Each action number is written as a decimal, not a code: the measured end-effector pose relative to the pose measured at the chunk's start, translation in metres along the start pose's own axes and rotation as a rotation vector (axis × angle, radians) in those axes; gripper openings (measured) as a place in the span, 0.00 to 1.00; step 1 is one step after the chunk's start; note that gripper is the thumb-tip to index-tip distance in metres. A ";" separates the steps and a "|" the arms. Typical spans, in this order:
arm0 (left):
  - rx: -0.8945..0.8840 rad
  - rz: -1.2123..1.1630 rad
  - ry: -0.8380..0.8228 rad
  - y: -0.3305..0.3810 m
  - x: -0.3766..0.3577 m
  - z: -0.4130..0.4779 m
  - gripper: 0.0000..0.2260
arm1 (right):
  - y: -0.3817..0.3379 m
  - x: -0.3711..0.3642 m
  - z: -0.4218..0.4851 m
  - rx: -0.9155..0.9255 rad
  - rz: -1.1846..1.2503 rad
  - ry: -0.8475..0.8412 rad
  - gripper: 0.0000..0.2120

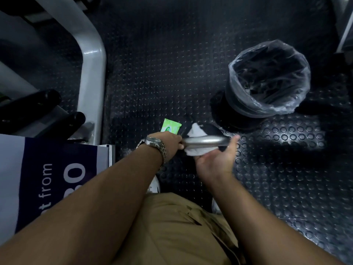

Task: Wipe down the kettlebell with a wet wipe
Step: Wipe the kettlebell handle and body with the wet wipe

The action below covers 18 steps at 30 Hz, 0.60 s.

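Note:
A black kettlebell (209,129) with a shiny steel handle (204,140) stands on the studded rubber floor in front of me. My left hand (168,143), with a metal watch on the wrist, grips the left end of the handle. A white wet wipe (196,131) is draped through the handle, showing above and below it. My right hand (215,159) holds the lower part of the wipe against the kettlebell, thumb up by the handle's right end. Most of the kettlebell's body is hidden by the hands and the wipe.
A green wet-wipe pack (170,126) lies on the floor just behind my left hand. A black bin with a clear plastic liner (267,79) stands at the right. A grey machine frame (91,73) and a printed sign (47,178) are at the left.

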State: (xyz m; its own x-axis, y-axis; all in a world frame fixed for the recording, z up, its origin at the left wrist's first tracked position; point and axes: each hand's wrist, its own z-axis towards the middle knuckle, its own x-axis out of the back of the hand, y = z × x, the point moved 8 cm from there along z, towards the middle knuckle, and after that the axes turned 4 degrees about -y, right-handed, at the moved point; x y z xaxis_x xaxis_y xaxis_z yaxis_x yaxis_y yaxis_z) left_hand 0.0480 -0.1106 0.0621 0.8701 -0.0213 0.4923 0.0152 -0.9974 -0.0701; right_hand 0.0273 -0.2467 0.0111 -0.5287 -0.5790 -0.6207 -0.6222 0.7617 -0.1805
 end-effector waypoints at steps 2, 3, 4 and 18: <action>-0.006 -0.009 0.014 0.000 0.000 0.003 0.13 | -0.010 0.005 0.004 0.014 0.154 0.026 0.48; -0.011 0.019 0.011 0.000 0.000 0.002 0.13 | -0.011 0.000 0.006 0.022 0.203 0.013 0.46; -0.023 0.063 0.005 0.001 0.000 0.001 0.13 | -0.009 -0.006 0.008 0.034 0.206 -0.004 0.45; 0.007 -0.020 0.012 -0.003 -0.001 0.000 0.12 | 0.005 -0.009 0.005 0.045 0.144 -0.007 0.46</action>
State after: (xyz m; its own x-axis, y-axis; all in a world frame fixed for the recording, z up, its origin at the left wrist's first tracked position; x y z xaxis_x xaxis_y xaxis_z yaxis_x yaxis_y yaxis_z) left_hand 0.0468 -0.1072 0.0618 0.8635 -0.0027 0.5043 0.0356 -0.9972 -0.0663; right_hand 0.0317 -0.2360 0.0119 -0.6065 -0.4605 -0.6482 -0.5132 0.8494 -0.1232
